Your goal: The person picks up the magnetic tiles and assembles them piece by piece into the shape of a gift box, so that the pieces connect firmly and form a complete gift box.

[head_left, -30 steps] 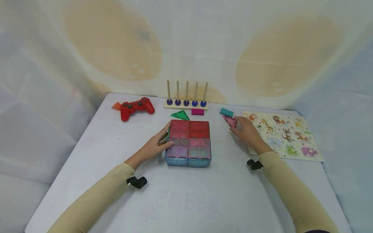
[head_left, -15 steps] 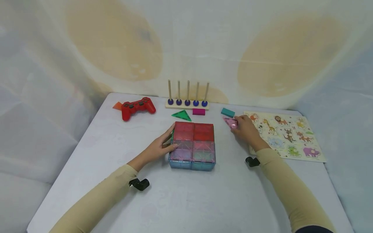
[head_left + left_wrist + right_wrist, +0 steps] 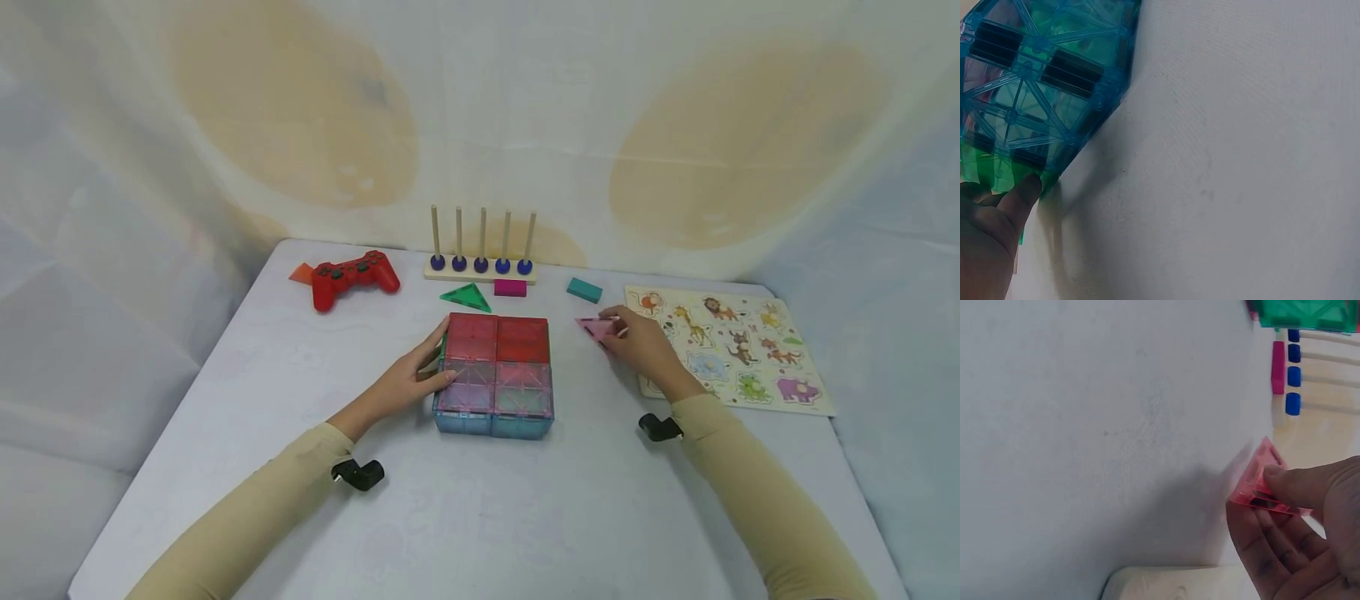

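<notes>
One pink triangle tile [image 3: 597, 328] pinched by right hand [image 3: 637, 346]; left hand [image 3: 408, 379], fingers straight, touches tile box [image 3: 495, 375].

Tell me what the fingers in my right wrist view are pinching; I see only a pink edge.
Observer: The right hand pinches a pink triangle tile, lifted beside the animal puzzle.
Operator: And the other hand?
Observer: The left hand rests against the left side of the tile box.
Operator: Any loose tiles behind the box?
Observer: A green triangle lies flat there, near the peg rack.
</notes>
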Demonstrator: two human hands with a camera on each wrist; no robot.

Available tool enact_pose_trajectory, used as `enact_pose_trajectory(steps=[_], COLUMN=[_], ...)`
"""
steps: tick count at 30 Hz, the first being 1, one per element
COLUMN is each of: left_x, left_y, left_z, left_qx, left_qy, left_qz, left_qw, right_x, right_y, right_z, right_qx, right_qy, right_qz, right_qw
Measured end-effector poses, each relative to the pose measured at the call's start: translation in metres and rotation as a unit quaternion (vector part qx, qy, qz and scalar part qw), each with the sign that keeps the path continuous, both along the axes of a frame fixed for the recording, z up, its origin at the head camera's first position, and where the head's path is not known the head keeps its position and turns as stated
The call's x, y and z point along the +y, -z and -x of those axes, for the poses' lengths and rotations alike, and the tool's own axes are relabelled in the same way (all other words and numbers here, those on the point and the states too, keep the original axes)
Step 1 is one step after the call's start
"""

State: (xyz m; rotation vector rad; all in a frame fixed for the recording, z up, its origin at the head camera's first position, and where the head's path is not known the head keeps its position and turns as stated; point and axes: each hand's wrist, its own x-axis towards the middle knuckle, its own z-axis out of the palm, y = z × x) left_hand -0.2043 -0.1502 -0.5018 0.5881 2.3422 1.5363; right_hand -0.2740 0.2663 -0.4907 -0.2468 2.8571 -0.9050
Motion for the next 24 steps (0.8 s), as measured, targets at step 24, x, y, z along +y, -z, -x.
enact_pose_trajectory(steps=[24], left_x=[0.029], left_y=[-0.033], left_z=[-0.011], left_qx=[-0.015], left_qy=[0.024], left_qz=[-0.023], left_qw=[0.9993], right_x=[-0.048], right_y=[-0.075], right_z=[-0.058], right_qx=[0.121], right_qy=[-0.086], right_qz=[0.032], right_qw=[0.988])
